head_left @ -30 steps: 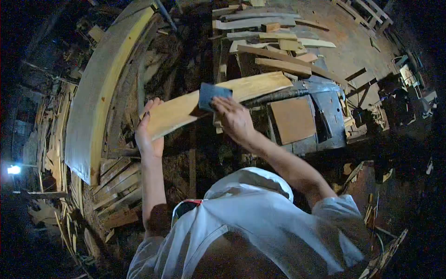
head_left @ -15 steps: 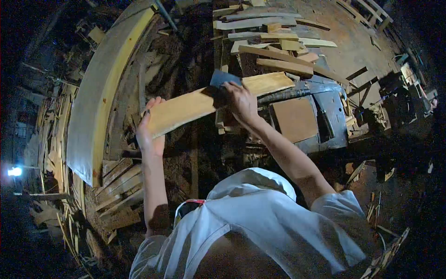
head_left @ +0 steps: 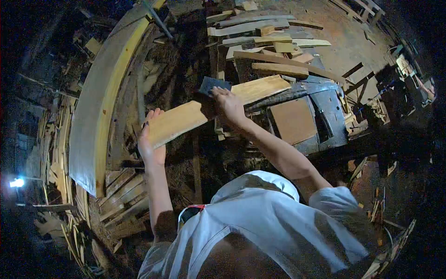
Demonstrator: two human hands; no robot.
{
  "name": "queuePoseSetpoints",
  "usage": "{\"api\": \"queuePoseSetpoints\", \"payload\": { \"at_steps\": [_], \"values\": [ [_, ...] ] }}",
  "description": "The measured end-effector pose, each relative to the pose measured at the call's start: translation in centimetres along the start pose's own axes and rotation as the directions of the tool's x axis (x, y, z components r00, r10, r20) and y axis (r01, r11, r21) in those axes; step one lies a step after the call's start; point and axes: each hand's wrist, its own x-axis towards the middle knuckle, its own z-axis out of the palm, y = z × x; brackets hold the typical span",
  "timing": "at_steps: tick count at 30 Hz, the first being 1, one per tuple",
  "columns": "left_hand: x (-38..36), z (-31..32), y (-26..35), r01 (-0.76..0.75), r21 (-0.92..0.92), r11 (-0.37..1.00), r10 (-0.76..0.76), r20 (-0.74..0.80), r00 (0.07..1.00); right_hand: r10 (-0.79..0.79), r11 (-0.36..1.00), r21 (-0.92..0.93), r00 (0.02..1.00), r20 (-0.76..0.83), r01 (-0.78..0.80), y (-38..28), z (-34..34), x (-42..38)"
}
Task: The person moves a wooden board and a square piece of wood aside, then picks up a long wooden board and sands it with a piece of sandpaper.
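A long pale wooden board [head_left: 174, 122] slants across the middle of the view, its far right end resting by the metal-topped bench. My left hand [head_left: 152, 135] grips the near left end, with fingers over the far edge. My right hand [head_left: 228, 106] is over the middle of the board, its fingers closed on a dark rectangular sheet [head_left: 214, 86] that looks like sandpaper. The sheet sticks out past the board's far edge. The hand's dark shadow covers part of the board, so the contact beneath is hidden.
A brown square panel [head_left: 292, 120] lies on the dark metal bench top [head_left: 332, 109]. Several offcuts [head_left: 278, 42] are piled beyond it. At left stands a long thick plank [head_left: 100, 97], with scrap wood [head_left: 123, 193] on the ground. A bright lamp [head_left: 17, 182] shines at far left.
My right hand and the dark sheet have moved left along the board, toward my left hand. My left hand keeps its hold on the board's end. The view has shifted slightly.
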Motion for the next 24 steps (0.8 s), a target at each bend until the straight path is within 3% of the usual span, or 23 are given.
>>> {"api": "queuePoseSetpoints", "payload": {
  "at_steps": [2,5,8,9,11,14,18,24],
  "values": [
    [0.3,0.1,-0.1,-0.037,0.017,0.999,0.036,0.026,0.999,-0.102,0.991,0.078,0.993,-0.056,0.106,-0.4,0.5,-1.5],
    [0.5,-0.6,-0.3,-0.027,-0.026,0.999,0.028,0.032,0.999,-0.257,0.966,-0.014,0.966,-0.007,0.257,-5.2,-1.9,-4.0],
    [0.7,-0.6,0.0,-0.016,0.006,1.000,0.015,0.058,0.998,-0.180,0.983,0.062,0.980,0.089,0.175,-3.7,-1.4,-2.2],
    [0.6,-0.7,0.0,-0.012,0.014,1.000,0.011,0.059,0.998,-0.181,0.983,-0.018,0.983,0.035,0.182,-3.2,-0.3,-0.6],
    [1.0,-0.9,-0.1,0.019,-0.080,0.997,-0.019,-0.004,1.000,-0.101,0.995,-0.002,0.994,0.036,0.101,-2.6,0.5,1.1],
    [1.6,-2.6,-0.8,-0.007,-0.102,0.995,0.020,0.127,0.992,-0.181,0.983,0.026,0.982,-0.045,0.182,-3.1,0.5,-0.7],
    [1.1,-1.4,-0.5,-0.004,-0.055,0.998,0.005,0.012,1.000,-0.307,0.949,0.071,0.952,0.010,0.306,-6.0,-1.6,-3.6],
    [0.2,-0.7,-0.3,-0.018,-0.015,1.000,0.018,0.014,1.000,-0.186,0.982,0.039,0.982,0.024,0.185,-3.8,1.9,0.5]
  ]
}}
